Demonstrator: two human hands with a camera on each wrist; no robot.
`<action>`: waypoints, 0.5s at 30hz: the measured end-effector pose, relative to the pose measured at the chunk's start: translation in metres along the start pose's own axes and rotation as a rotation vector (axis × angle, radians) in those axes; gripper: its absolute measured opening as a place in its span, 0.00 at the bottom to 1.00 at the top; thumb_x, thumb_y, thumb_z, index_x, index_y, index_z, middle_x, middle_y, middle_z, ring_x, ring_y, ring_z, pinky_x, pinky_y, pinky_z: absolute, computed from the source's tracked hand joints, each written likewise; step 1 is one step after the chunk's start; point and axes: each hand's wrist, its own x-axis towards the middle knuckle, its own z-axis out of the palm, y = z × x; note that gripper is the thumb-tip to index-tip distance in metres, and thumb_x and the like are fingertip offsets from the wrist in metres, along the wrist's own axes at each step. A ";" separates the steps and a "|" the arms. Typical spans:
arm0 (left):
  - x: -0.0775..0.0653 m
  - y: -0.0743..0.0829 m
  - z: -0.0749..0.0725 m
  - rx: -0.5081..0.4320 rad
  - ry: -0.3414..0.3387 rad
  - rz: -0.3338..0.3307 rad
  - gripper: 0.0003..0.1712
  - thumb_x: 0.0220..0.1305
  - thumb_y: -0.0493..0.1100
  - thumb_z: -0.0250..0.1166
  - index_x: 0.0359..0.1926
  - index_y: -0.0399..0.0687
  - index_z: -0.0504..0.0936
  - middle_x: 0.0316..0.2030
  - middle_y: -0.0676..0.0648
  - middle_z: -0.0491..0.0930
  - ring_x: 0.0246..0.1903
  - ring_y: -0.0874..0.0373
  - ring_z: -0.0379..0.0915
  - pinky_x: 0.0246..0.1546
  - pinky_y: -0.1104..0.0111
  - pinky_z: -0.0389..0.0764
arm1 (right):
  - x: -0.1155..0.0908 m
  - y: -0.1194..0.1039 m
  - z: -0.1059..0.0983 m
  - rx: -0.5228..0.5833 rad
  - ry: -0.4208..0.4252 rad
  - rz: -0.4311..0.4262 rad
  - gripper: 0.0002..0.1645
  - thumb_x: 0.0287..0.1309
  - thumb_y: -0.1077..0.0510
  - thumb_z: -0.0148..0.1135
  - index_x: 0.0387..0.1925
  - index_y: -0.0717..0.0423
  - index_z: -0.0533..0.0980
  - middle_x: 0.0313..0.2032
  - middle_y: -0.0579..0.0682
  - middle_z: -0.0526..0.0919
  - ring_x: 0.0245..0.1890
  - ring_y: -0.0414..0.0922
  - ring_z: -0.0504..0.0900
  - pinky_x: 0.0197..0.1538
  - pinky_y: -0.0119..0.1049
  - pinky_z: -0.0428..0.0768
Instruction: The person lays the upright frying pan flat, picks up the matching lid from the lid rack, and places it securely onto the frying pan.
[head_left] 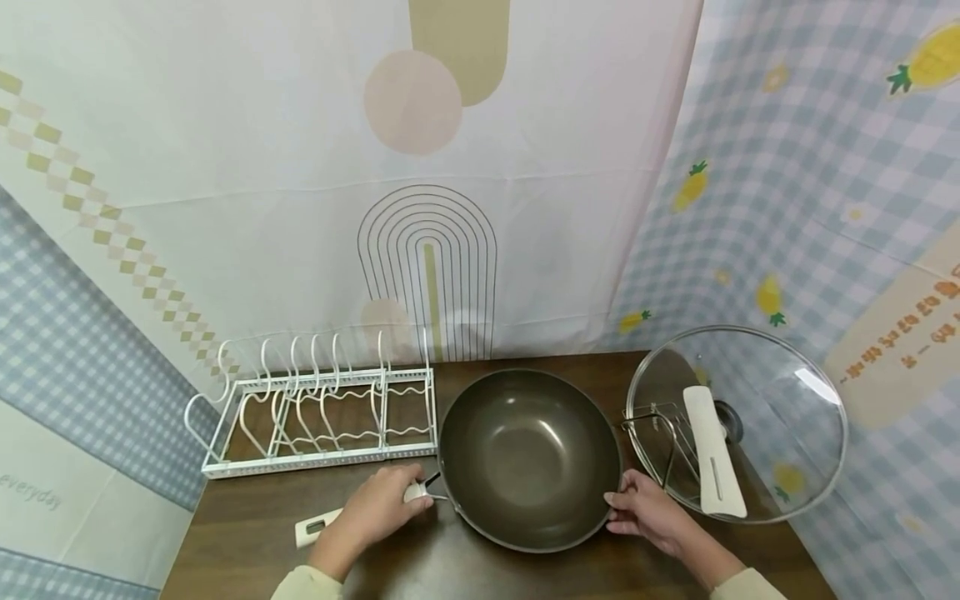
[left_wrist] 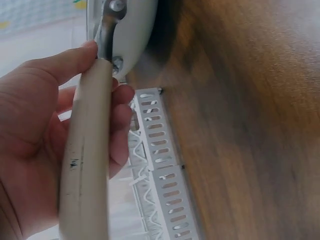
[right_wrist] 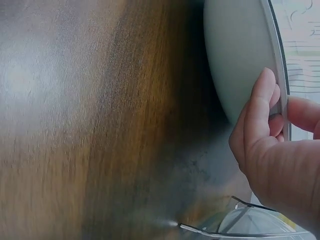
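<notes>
A dark-lined wok point(head_left: 525, 458) sits at the middle of the brown table, and its pale outer side point(right_wrist: 240, 55) shows in the right wrist view. My left hand point(head_left: 380, 504) grips its cream handle point(left_wrist: 87, 150) close to the metal joint, fingers curled round it. On the other side, my right hand point(head_left: 648, 510) pinches the wok's rim, thumb on the inner side and fingers against the outside. Whether the wok's base touches the table cannot be told.
Left of the wok stands a white wire rack point(head_left: 322, 417) with several upright loops. At the right, a glass lid point(head_left: 787, 400) with a cream handle point(head_left: 712, 450) leans upright in a wire stand point(head_left: 667, 442). Printed cloths point(head_left: 262, 208) hang behind the table point(head_left: 450, 575).
</notes>
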 end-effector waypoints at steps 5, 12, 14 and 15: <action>0.002 0.003 -0.007 0.017 -0.004 0.000 0.14 0.58 0.50 0.77 0.39 0.51 0.82 0.26 0.58 0.75 0.26 0.63 0.70 0.26 0.63 0.73 | -0.002 -0.004 -0.001 -0.081 0.037 0.007 0.18 0.72 0.59 0.60 0.41 0.59 0.58 0.36 0.52 0.73 0.34 0.44 0.82 0.41 0.40 0.89; 0.005 0.016 -0.020 0.054 0.088 0.010 0.17 0.58 0.50 0.76 0.42 0.48 0.83 0.37 0.48 0.84 0.35 0.55 0.81 0.36 0.57 0.82 | -0.010 -0.020 -0.002 -0.390 0.220 -0.127 0.18 0.72 0.59 0.60 0.47 0.67 0.63 0.36 0.52 0.71 0.34 0.45 0.81 0.35 0.39 0.87; 0.007 0.019 -0.023 0.067 0.114 0.020 0.17 0.58 0.50 0.76 0.42 0.48 0.82 0.37 0.49 0.83 0.35 0.55 0.81 0.37 0.58 0.82 | -0.013 -0.027 -0.001 -0.447 0.259 -0.156 0.18 0.71 0.59 0.62 0.48 0.68 0.64 0.36 0.52 0.71 0.34 0.44 0.80 0.37 0.39 0.86; 0.007 0.021 -0.025 0.075 0.129 0.030 0.16 0.58 0.50 0.76 0.42 0.49 0.82 0.36 0.50 0.82 0.35 0.55 0.80 0.37 0.58 0.81 | -0.014 -0.030 0.000 -0.473 0.272 -0.169 0.19 0.71 0.59 0.62 0.48 0.68 0.64 0.37 0.52 0.72 0.35 0.43 0.79 0.37 0.39 0.86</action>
